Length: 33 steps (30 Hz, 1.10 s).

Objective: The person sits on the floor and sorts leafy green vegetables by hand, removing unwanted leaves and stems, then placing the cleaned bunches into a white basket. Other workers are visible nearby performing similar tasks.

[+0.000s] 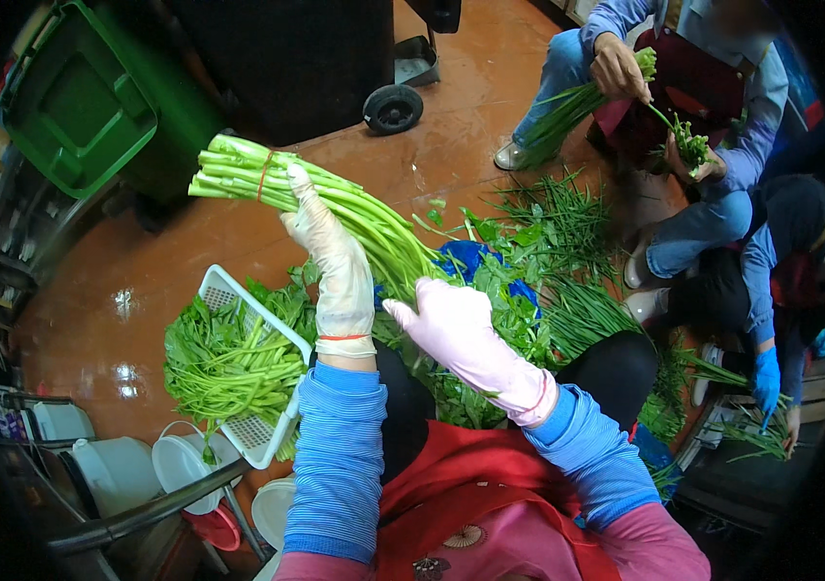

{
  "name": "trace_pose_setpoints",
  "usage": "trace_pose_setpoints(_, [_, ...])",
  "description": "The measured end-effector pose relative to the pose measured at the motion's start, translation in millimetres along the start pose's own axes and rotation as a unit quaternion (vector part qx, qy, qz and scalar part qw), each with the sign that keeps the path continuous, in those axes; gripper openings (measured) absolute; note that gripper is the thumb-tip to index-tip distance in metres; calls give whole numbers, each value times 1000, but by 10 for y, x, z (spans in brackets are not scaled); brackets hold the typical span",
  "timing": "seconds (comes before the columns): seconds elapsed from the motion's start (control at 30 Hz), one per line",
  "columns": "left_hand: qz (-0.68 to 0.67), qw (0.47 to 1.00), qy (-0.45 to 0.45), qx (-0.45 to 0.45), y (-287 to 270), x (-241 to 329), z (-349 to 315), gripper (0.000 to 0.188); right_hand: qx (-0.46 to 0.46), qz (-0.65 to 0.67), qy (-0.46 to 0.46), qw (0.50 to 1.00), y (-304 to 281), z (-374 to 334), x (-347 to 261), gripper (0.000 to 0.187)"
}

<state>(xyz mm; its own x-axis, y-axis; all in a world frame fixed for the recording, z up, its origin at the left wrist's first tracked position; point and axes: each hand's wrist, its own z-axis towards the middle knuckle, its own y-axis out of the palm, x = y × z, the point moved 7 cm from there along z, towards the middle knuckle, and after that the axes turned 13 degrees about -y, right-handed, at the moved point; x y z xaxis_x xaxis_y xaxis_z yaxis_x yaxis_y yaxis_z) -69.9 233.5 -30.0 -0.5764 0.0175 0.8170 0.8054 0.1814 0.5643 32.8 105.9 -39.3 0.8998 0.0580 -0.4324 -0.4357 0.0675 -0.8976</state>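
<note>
Across the middle, a thick bundle of pale green leafy-vegetable stalks (349, 208) slants from upper left to lower right, its cut ends bound by a red rubber band (264, 175). My left hand (325, 232), in a cream glove, wraps around the stalks just right of the band. Lower along the bundle, my right hand (456, 329), in a pinkish-white glove, closes on the leafy end, and its fingers are partly hidden. Beneath my hands lies a heap of loose leafy greens (499, 329). At the left, a white plastic basket (262, 315) holds more greens (233, 363), tilted beside my left forearm.
Green (93, 107) and black (277, 68) wheeled bins stand at the back. Buckets (185, 465) and a rail (141, 518) occupy the lower left. At the right, a co-worker's hands (621, 68) hold thin greens; another's blue glove (766, 378) works lower down. Long green stems (587, 320) cover the floor.
</note>
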Motion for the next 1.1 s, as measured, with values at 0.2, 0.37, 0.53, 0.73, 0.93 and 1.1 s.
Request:
trace_pose_setpoints(0.2, [28, 998, 59, 2, 1, 48, 87, 42, 44, -10, -119, 992, 216, -6, 110, 16])
trace_pose_setpoints(0.37, [18, 999, 43, 10, -66, -5, 140, 43, 47, -33, -337, 940, 28, -193, -260, 9])
trace_pose_setpoints(0.53, [33, 999, 9, 32, -59, -40, 141, 44, 9, -59, -448, 892, -95, -302, -459, 7])
trace_pose_setpoints(0.73, [-6, 997, -23, 80, -132, -46, 205, 50, -61, 128, -295, 945, -201, -612, -159, 11])
trace_pose_setpoints(0.93, [-17, 991, -73, 114, -359, -165, 417, 50, -127, 54, 3, 990, -402, -792, 982, 38])
trace_pose_setpoints(1.1, [-43, 984, -146, 94, -293, -346, 380, 54, -29, 67, -26, 997, -394, -750, 1065, 57])
